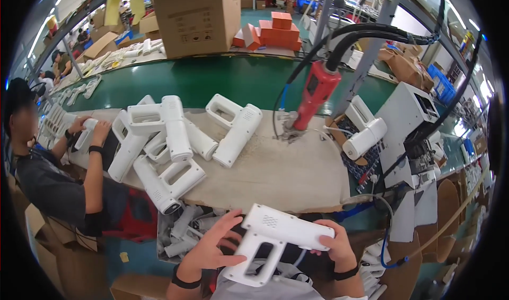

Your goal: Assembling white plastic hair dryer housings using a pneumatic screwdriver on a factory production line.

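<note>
In front of my lap is a white plastic handheld appliance housing [289, 227] with a barrel-shaped body, a patch of small holes and a loop handle. My right hand [338, 247] grips the right end of its body, thumb on top. Beside the handle and the left end, my left hand [214, 245] has its fingers spread. Its thumb and fingertips are close to the housing; whether they touch it I cannot tell. Several similar white housings [175, 127] lie piled on the beige work surface [281, 178], and one more [367, 130] lies at the right.
A red tool [316, 96] with black hoses stands at the bench's far side. Behind runs a green conveyor [212, 80] with a large cardboard box [193, 21] beyond it. A grey-white machine [403, 130] is at right. At left a co-worker [69, 178] handles white parts.
</note>
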Available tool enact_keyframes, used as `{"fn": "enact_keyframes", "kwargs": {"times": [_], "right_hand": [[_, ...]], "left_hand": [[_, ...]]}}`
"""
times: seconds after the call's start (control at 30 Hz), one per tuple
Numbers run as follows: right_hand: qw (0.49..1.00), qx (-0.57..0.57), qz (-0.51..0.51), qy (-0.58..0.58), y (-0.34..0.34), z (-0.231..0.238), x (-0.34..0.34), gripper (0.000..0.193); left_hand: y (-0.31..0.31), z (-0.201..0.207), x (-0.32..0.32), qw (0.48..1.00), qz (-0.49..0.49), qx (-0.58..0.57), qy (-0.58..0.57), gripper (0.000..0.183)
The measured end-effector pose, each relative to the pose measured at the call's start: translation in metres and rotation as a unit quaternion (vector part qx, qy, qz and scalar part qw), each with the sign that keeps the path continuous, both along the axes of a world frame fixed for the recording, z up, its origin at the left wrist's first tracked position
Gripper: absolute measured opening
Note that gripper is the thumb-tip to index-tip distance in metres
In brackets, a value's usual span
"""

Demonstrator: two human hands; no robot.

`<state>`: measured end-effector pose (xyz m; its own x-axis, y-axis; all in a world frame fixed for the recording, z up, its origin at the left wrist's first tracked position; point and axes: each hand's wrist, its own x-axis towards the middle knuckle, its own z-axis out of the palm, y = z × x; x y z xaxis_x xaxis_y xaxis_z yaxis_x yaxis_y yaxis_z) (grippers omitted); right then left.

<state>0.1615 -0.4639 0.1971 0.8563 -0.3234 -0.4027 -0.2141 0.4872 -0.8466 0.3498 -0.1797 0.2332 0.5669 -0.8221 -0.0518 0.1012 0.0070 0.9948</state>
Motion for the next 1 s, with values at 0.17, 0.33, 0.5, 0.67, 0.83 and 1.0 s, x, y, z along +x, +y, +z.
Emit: {"fn": "enact_keyframes", "kwargs": {"times": [0.17,0.33,0.5,0.67,0.83,1.0], "right_hand": [[0.982,0.034,-0.176,0.052,-0.026,-0.025,-0.127,0.055],[0.926,0.112,-0.352,0.071,-0.025,-0.068,-0.304,0.05],[0.738,0.125,-0.657,0.088,0.04,-0.064,-0.386,0.032],[0.777,0.171,-0.598,0.096,0.076,-0.108,-0.472,0.036],[0.834,0.108,-0.159,0.517,0.013,-0.04,-0.395,0.036],[0.913,-0.259,0.253,0.189,-0.037,0.075,-0.159,0.036]], "left_hand": [[0.004,-0.013,0.046,0.937,0.218,0.034,-0.269,0.079],[0.031,-0.016,0.078,0.876,0.332,0.17,-0.307,0.07],[0.033,-0.043,0.095,0.869,0.315,0.215,-0.317,0.063],[0.008,-0.044,0.095,0.871,0.285,0.203,-0.346,0.066],[-0.051,-0.017,0.091,0.869,0.225,0.201,-0.391,0.069],[-0.101,-0.027,0.12,0.795,0.201,0.244,-0.518,0.074]]}}
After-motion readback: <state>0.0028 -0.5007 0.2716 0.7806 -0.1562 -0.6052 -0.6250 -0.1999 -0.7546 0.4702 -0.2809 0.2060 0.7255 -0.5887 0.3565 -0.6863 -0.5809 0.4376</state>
